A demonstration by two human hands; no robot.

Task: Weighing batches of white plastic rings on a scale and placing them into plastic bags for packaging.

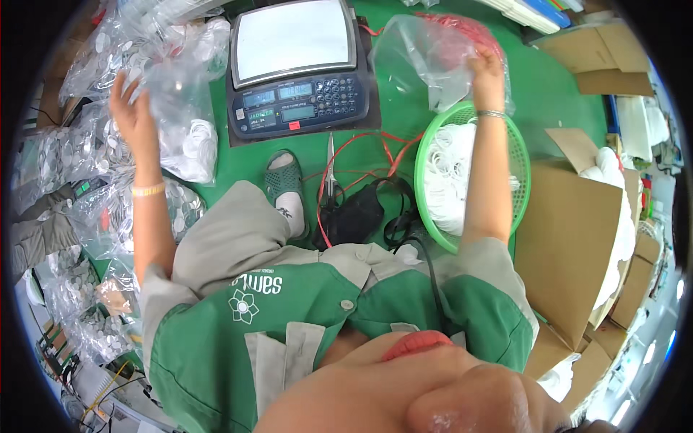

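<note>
My left hand [134, 112] is raised at the left, fingers spread and nothing in them. Beside it lies a clear plastic bag [189, 133] with white coiled loops inside. My right hand [488, 72] reaches out to the far right, its fingers bent round the edge of a clear plastic bag [415, 54]. Red stringy material [462, 32] shows behind and through that bag. Below my right forearm stands a green basket [421, 169] holding white coiled cords [449, 180].
A counting scale [299, 108] with a white pan [292, 43] stands ahead. Scissors [330, 173] and red strings [390, 155] lie on the green floor [570, 119]. Bags of white pieces [94, 209] crowd the left; cardboard boxes [563, 238] line the right.
</note>
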